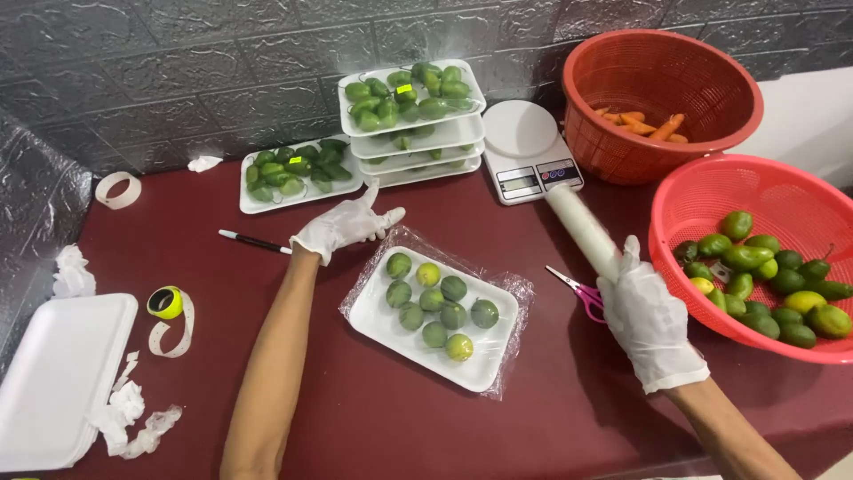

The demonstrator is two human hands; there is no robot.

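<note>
Both hands are wearing white gloves. Head view: the left hand (pixel 345 224) is lying open, fingers spread, pressing on the edge of the clear plastic wrap (pixel 391 244) at the far left corner of the white foam tray (pixel 382 324); it is gripping nothing. The right hand (pixel 647 318) is closing around the near end of a roll of plastic wrap (pixel 582 229), which is slanting up and away toward the kitchen scale (pixel 526 151).

The tray is sitting near the middle of the dark red counter (pixel 373 418), between the two hands, on a sheet of wrap that is showing past its edges. Nine small round limes (pixel 433 300), green to yellowish, are lying in it, uncovered.

Pink-handled scissors (pixel 582 292) are lying just left of the right hand. A red basket (pixel 684 200) holding green fruit is standing at the right edge, and a second red basket (pixel 613 142) with carrots is standing behind it. A stack of filled trays (pixel 413 116) is resting against the wall, with one more filled tray (pixel 298 173) beside it on the left. A pen (pixel 253 241) is lying just left of the left hand. Empty foam trays (pixel 58 378), a yellow sticker roll (pixel 165 303), a tape ring (pixel 117 189) and scraps of wrap are occupying the left side.
</note>
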